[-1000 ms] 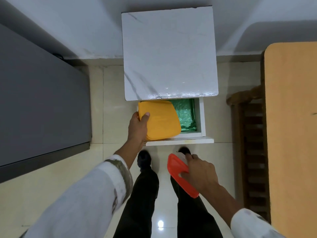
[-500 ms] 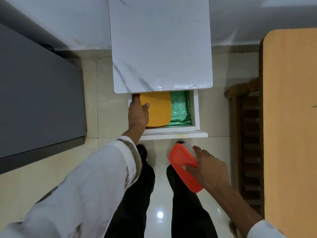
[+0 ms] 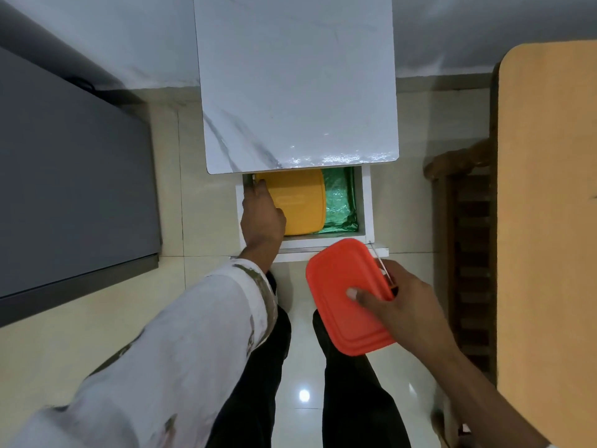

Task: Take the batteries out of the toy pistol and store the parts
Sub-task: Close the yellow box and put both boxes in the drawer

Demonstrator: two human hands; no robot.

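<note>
While the drawer (image 3: 366, 202) stands pulled out from under the marble top (image 3: 297, 85), a yellow box (image 3: 297, 202) is seen lying flat against its left wall, reaching back under the top's front edge. A crumpled green bag (image 3: 339, 198) fills the strip along the right wall, the two touching. The left hand (image 3: 261, 218) is laid over the box's left edge, near the drawer's front-left corner. Its thumb is set on the lid and its fingers run along and down the side, so the box appears to be held round that edge, probably to steer it snugly into the narrow space beside the bag. How firmly it is clasped cannot be told. The red-lidded box (image 3: 342, 302) is carried by the right hand (image 3: 403, 305) just in front of the drawer's front edge, above the tiled floor (image 3: 193, 189). It is pinched with the thumb (image 3: 358, 294) pressed on the lid and the fingers hidden beneath, and is kept roughly level, presumably so that nothing inside is tipped. A thin rod-like tool (image 3: 379, 265) — possibly a small screwdriver — is trapped between the same fingers at the lid's right edge, which frees the other hand for the drawer. Neither the toy pistol nor the batteries can be seen — it is judged, not observed, that they are shut inside these boxes. The storing step is taken to be under way, with the red-lidded box not yet put away. Little free room is left in the drawer, so stacking may be called for.
</note>
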